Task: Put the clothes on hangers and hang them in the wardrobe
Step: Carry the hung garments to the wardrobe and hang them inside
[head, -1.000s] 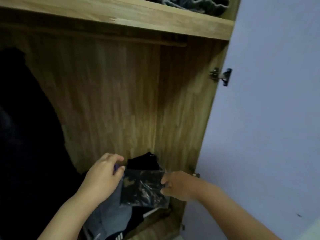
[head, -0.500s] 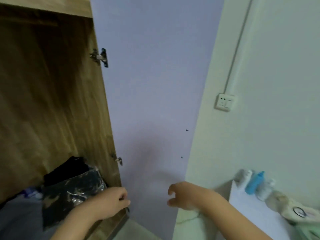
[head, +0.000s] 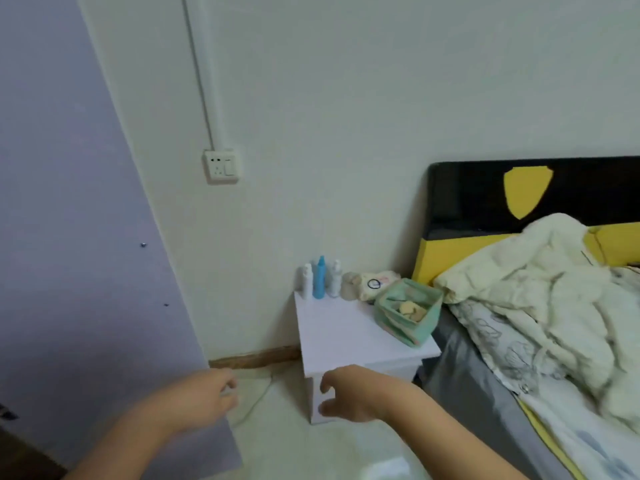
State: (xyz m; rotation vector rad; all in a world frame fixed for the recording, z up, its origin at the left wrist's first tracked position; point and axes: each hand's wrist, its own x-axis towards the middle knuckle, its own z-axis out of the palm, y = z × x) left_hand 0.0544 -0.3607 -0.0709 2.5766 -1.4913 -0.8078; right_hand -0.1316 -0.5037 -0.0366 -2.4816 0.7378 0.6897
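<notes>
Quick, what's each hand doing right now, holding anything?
Left hand: fingers loosely curled, holding nothing, open.
Right hand: fingers loosely curled, holding nothing, open, in front of the white nightstand.

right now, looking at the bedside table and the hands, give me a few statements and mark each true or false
1. Both hands, left and right, hold nothing. True.
2. A blue bottle stands on the bedside table. True.
3. The green basket sits on the floor. False: it sits on the table, on the side near the bed.
4. The wall socket is above the bed. False: it is left of the table, beside the wardrobe door.
</notes>
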